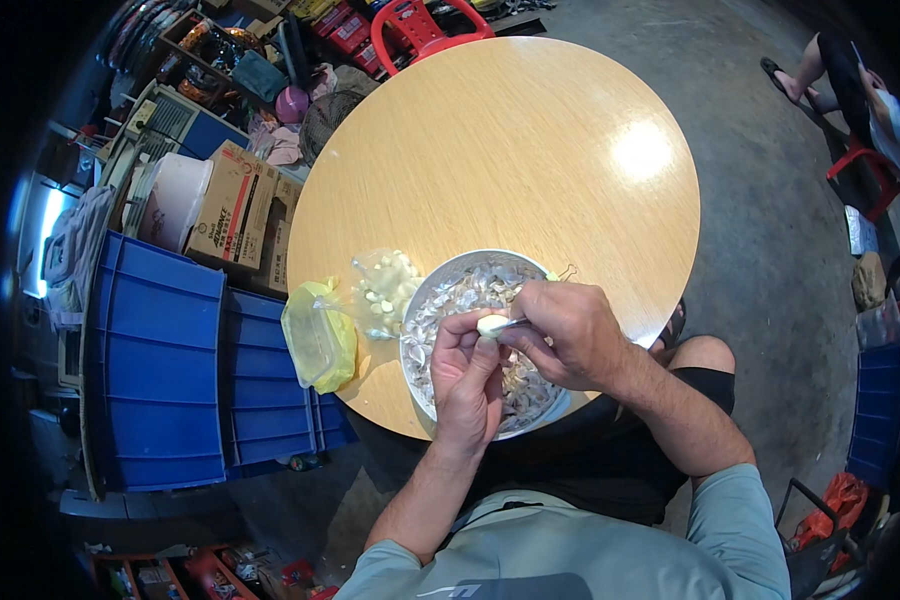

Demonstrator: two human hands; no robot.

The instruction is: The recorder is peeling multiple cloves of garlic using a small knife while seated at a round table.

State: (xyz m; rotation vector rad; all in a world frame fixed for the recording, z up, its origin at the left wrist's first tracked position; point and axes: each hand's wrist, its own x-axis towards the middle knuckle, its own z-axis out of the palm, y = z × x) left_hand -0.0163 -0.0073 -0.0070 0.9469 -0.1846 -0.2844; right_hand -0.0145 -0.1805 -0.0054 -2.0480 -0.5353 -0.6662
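Observation:
My left hand (467, 385) pinches a small pale clove, likely garlic (491, 326), above a white bowl (417, 300) filled with papery skins. My right hand (580, 335) grips a small metal blade (518, 323) that touches the clove; its handle is hidden in my fingers. Left of the bowl on the round wooden table (490, 130) are a clear bag of pale cloves (385, 290) and a clear plastic container (307, 340) in a yellow bag (338, 350).
Stacked blue crates (160, 370), cardboard boxes (230, 210) and clutter line the left side. A red chair (420, 30) stands beyond the table. A seated person's leg (805, 75) shows at the upper right, with another blue crate (880, 400) below on the floor (750, 260).

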